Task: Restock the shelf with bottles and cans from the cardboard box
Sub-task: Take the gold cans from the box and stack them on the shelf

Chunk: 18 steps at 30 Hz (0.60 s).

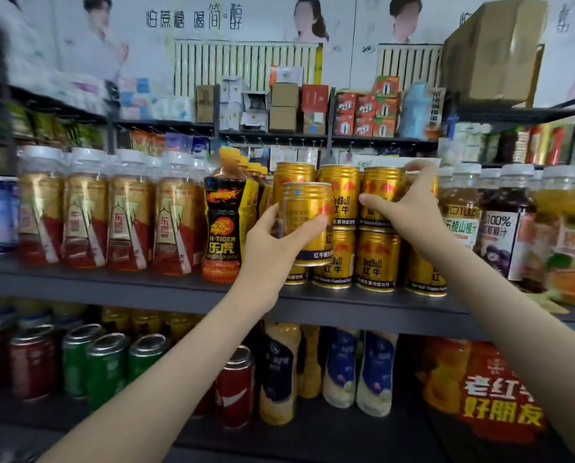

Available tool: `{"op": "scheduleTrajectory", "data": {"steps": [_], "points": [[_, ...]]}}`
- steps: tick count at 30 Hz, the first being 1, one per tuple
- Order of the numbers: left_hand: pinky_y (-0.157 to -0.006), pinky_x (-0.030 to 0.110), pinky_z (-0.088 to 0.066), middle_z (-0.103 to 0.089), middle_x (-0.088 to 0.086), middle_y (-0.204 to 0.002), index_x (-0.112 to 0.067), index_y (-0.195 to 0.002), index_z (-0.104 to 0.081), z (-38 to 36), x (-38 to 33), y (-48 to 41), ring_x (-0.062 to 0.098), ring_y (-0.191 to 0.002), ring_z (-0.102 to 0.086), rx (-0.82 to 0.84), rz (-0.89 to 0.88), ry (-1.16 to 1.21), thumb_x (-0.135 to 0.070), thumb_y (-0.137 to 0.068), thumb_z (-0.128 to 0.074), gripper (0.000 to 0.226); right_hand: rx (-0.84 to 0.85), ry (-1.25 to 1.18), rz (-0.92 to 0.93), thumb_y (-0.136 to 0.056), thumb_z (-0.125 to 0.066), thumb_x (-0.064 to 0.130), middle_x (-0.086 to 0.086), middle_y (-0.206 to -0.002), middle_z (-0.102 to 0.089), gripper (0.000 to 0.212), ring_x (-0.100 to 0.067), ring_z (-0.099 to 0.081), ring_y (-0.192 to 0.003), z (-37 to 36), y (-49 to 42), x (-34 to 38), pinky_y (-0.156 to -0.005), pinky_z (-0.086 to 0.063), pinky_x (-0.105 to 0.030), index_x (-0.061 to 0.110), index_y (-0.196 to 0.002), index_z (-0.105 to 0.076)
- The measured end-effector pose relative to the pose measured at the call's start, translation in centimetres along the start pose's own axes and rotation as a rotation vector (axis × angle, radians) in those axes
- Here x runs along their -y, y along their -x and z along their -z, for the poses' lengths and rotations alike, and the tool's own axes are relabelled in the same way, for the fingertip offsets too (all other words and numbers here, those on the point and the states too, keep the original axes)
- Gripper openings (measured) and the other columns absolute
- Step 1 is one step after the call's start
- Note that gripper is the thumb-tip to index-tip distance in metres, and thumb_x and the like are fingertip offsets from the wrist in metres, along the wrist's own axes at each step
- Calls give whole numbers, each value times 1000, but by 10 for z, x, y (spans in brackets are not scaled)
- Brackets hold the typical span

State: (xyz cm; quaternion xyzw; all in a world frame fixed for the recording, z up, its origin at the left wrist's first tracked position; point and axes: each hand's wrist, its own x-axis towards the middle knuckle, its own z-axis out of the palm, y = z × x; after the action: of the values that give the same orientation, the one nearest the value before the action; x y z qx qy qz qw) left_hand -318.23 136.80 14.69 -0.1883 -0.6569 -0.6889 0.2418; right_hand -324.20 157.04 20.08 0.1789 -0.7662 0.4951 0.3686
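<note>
My left hand (281,238) grips a gold Red Bull can (307,213), held upright in front of the stacked gold cans (378,259) on the middle shelf (112,284). My right hand (409,203) reaches to the top row of that stack, its fingers wrapped around a gold can (413,183) at the right end, which the hand mostly hides. The stack stands two cans high. The cardboard box with the stock is out of view.
Left of the cans stand a black Hi-Tiger bottle (222,225) and a row of gold-red bottles (112,218). Juice bottles (496,225) stand to the right. The lower shelf holds soda cans (108,365) and milk-tea bottles (376,369). Small boxes (282,108) fill the top shelf.
</note>
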Motion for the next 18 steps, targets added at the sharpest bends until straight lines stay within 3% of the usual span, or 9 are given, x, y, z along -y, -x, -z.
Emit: {"op": "scheduleTrajectory", "data": {"steps": [2,4,6,7,9,12,15,18], "points": [[-98,42,-48,-70,-10,-109,-28,-121,-61,2,-1,0,9,-103,-65,27,5,21,-46,-69,-79,57,22,33,-20,-80,-76,23,11,-98,-50,73,-2,-55,-87,3,2,3,-68,-43,-16,19,-132,-23],[-98,41,-48,-71,-10,-108,-28,-117,-63,3,-2,0,10,-103,-65,69,-7,25,-48,-65,-80,58,17,119,-14,-79,-76,30,6,-113,-52,79,-15,-55,-106,7,6,6,-86,-47,-28,19,-137,-23],[-95,38,-50,-69,-8,-111,-28,-119,-60,-2,-4,0,11,-105,-64,99,-27,24,-52,-59,-81,68,-68,284,91,-80,-75,36,-5,-138,-42,84,-23,-40,-128,10,15,9,-106,-37,-39,17,-142,-23],[-92,35,-51,-67,-7,-113,-28,-121,-57,-5,-4,1,12,-106,-64,101,-29,38,-54,-57,-81,74,-114,313,162,-81,-73,35,-7,-141,-38,82,-22,-37,-130,10,23,14,-107,-34,-38,16,-143,-23],[-90,35,-52,-66,-5,-114,-26,-122,-52,-14,-5,4,13,-105,-65,125,-22,94,-53,-56,-83,78,-148,239,265,-85,-70,34,-4,-131,-45,70,-15,-47,-117,13,44,26,-97,-41,-30,22,-137,-26],[-94,39,-51,-67,-5,-114,-23,-126,-50,-33,-8,8,11,-104,-65,225,-5,165,-49,-64,-76,72,87,-17,183,-87,-62,44,2,-107,-60,49,-4,-60,-91,22,73,40,-78,-47,-20,29,-124,-35],[-96,31,-48,-66,-11,-115,-32,-120,-52,-52,-13,7,3,-108,-61,302,-19,183,-50,-68,-70,58,271,-76,58,-77,-68,53,8,-119,-60,67,-3,-60,-106,32,83,35,-90,-51,-28,32,-131,-36],[-89,24,-48,-68,-25,-100,-40,-109,-54,-66,-19,6,-9,-100,-61,373,-67,124,-48,-73,-63,38,229,-103,14,-67,-77,49,8,-126,-57,86,-6,-59,-113,43,83,29,-98,-50,-35,32,-138,-32]]}}
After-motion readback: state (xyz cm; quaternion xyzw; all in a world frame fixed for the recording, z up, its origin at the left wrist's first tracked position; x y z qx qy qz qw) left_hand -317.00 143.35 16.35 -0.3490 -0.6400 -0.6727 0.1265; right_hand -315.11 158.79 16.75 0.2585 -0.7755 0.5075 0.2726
